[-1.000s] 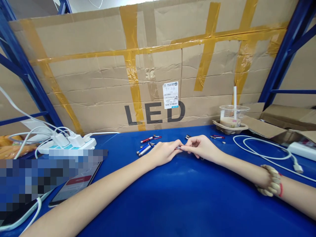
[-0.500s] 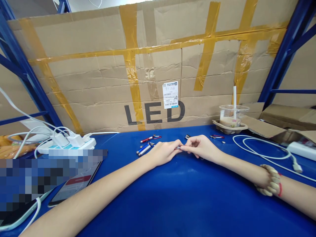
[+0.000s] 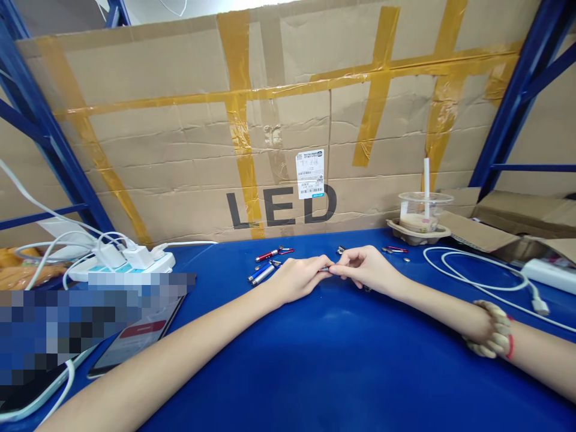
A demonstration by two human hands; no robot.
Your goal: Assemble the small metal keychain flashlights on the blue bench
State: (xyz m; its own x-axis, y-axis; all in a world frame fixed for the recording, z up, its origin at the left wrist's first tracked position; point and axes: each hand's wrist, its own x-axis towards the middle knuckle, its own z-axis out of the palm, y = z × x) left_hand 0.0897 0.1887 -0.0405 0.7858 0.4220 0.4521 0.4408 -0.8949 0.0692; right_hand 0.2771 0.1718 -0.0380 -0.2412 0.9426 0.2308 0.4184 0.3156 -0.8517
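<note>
Both my hands meet at the middle of the blue table [image 3: 315, 360]. My left hand [image 3: 297, 277] is closed round a small metal pen-light [image 3: 324, 269], of which only the tip shows. My right hand [image 3: 365, 266] pinches that same tip with thumb and forefinger. Just left of my left hand lie a red pen-light [image 3: 267, 255], a blue pen-light [image 3: 257, 273] and a silver pen-light [image 3: 265, 275]. Small metal parts [image 3: 396, 249] lie beyond my right hand.
A taped cardboard wall marked LED [image 3: 283, 207] closes the back. A plastic cup with a straw [image 3: 420, 213] stands at the back right, near a coiled white cable [image 3: 477, 270]. A power strip with chargers [image 3: 126, 261] and a phone [image 3: 135, 339] are on the left.
</note>
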